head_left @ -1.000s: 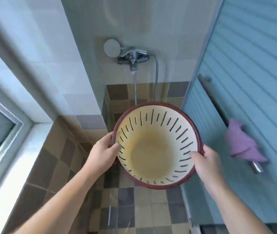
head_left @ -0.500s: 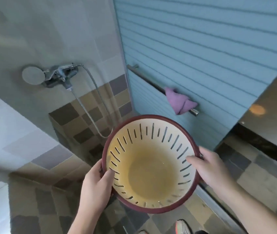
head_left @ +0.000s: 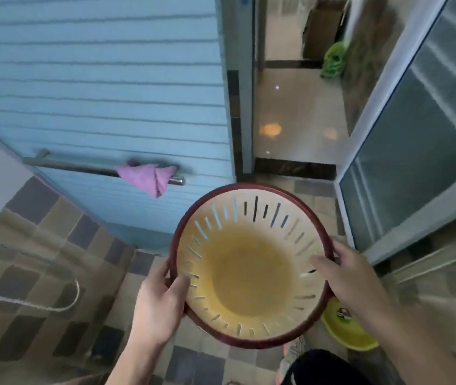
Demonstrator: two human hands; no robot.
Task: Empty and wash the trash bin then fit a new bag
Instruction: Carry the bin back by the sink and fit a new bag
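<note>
I look straight down into the trash bin (head_left: 252, 270), a round cream basket with slotted walls, a dark red rim and a yellowish stained bottom. It holds no bag and no rubbish. My left hand (head_left: 157, 307) grips the rim at its lower left, thumb inside the wall. My right hand (head_left: 343, 276) grips the rim on the right, fingers curled over into the bin. The bin hangs in the air above the checkered tile floor.
A blue slatted door (head_left: 104, 93) with a metal rail (head_left: 82, 169) and a purple cloth (head_left: 149, 176) stands on the left. An open doorway (head_left: 293, 115) lies ahead, a glass sliding door (head_left: 416, 151) to the right. A yellow basin (head_left: 349, 332) sits below the bin, a shower hose (head_left: 40, 304) at left.
My view has swung right from the shower tap, past the blue door, to the open doorway. The bin stays gripped in both hands and has moved with me.
</note>
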